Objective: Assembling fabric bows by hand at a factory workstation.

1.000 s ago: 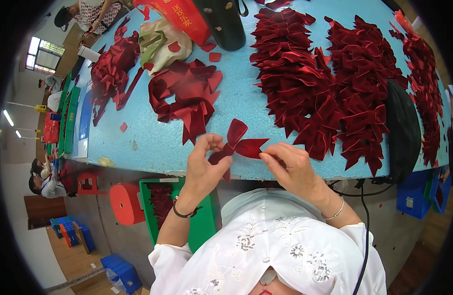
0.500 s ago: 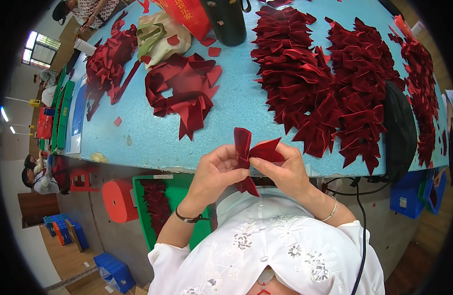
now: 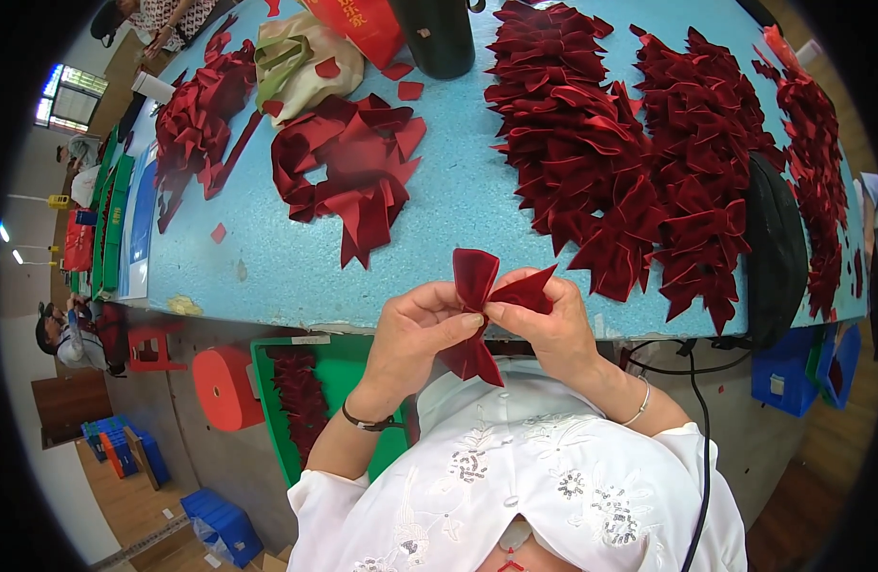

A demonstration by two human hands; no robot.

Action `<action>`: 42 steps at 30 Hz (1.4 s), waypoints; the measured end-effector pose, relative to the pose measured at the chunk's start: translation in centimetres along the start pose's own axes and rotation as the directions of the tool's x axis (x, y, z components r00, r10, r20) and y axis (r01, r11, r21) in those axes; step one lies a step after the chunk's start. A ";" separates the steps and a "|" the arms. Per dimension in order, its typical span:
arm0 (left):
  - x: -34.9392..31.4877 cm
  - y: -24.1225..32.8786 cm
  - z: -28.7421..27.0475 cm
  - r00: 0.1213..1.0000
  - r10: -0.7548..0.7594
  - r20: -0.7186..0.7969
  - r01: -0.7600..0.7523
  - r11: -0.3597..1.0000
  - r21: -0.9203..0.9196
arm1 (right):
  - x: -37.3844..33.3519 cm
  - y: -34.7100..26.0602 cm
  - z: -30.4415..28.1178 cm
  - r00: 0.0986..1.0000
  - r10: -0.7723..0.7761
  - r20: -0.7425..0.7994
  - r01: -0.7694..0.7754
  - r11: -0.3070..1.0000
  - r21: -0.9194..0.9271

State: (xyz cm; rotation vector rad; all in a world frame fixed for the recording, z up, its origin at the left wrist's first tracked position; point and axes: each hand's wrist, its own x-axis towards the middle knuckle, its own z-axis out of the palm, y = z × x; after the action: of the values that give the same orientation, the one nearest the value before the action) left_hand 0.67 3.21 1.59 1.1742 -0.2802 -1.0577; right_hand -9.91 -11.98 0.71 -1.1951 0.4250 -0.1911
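Note:
Just past the near edge of the blue table, a dark red velvet bow is held between my two hands. My left hand pinches it at the middle from the left, thumb toward the knot. From the right, my right hand pinches the same middle, with one pointed tail sticking out above its fingers. A loop stands upright and another part hangs below the fingertips. Whatever lies right between the fingertips is hidden. Ahead to the left lies a loose heap of red ribbon strips.
Rows of finished red bows cover the table's right half, beside a black bag. A dark bottle and a cream cloth bag stand at the back. Below the edge sit a green crate and red stool.
My left thumb has shifted slightly up and the bow's lower part now spreads wider beneath it. Both hands keep their grip. The view has tilted a little.

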 end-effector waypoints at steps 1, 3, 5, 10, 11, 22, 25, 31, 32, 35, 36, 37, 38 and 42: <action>0.0 -0.1 0.0 1.000 -0.002 0.001 0.002 1.000 -0.001 | 0.0 -0.1 0.0 1.000 0.008 0.005 -0.008 1.000 -0.001; 0.0 -0.2 0.2 0.999 0.052 -0.008 -0.052 0.999 0.009 | 0.1 -0.2 0.0 1.000 0.026 -0.001 -0.026 1.000 -0.003; 0.1 -0.2 0.3 0.997 0.077 -0.011 -0.077 0.997 0.013 | 0.3 -0.3 0.0 0.998 0.060 -0.007 -0.060 0.998 -0.009; 0.4 0.2 0.3 0.999 0.050 0.009 -0.051 0.995 0.086 | 0.9 -0.3 -0.5 0.997 0.072 0.016 -0.069 0.985 -0.161; 0.4 0.4 0.3 0.999 0.035 -0.001 -0.035 0.994 0.099 | 0.9 -0.6 -0.6 0.997 0.074 0.029 -0.069 0.988 -0.140; 1.0 0.5 0.5 0.993 -0.118 0.013 0.117 0.992 0.052 | 1.1 -0.9 -2.0 0.995 0.011 0.104 0.007 0.987 -0.162; 0.8 0.4 0.0 0.978 -0.201 0.047 0.195 0.975 0.102 | 0.8 -0.8 -2.0 0.991 0.039 0.129 -0.021 0.990 -0.142; 0.5 0.0 -0.6 0.972 -0.234 -0.001 0.233 0.964 0.126 | 0.1 -0.9 -2.5 0.992 0.058 0.111 -0.059 0.998 0.008; 0.4 0.0 -0.6 0.970 -0.241 -0.008 0.240 0.962 0.129 | 0.1 -1.0 -2.7 0.995 0.035 0.095 -0.040 0.997 0.060; 0.3 0.2 0.0 0.970 -0.245 0.001 0.242 0.958 0.152 | 0.5 -1.7 -3.0 0.997 0.009 0.078 -0.015 0.997 0.073; 0.3 0.3 0.2 0.969 -0.247 0.004 0.243 0.956 0.163 | 0.8 -2.1 -3.1 0.997 0.008 0.080 -0.011 0.999 0.034; 0.3 0.3 0.4 0.969 -0.248 0.005 0.244 0.956 0.163 | 1.0 -2.3 -3.2 0.997 0.007 0.081 -0.006 1.000 -0.005; 0.2 0.4 0.5 0.965 -0.263 0.014 0.256 0.950 0.177 | 1.2 -2.3 -3.1 0.997 0.008 0.081 -0.007 1.000 -0.005; 0.1 0.1 0.4 0.957 -0.286 0.041 0.269 0.932 0.243 | 1.9 -2.1 -2.4 0.963 -0.020 0.269 0.115 0.932 -0.343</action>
State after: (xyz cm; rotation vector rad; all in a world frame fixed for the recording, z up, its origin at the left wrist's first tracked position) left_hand 0.52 2.92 1.81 1.4180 -0.3108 -1.3467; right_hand -9.03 -15.51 1.51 -1.5722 0.1882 -0.0117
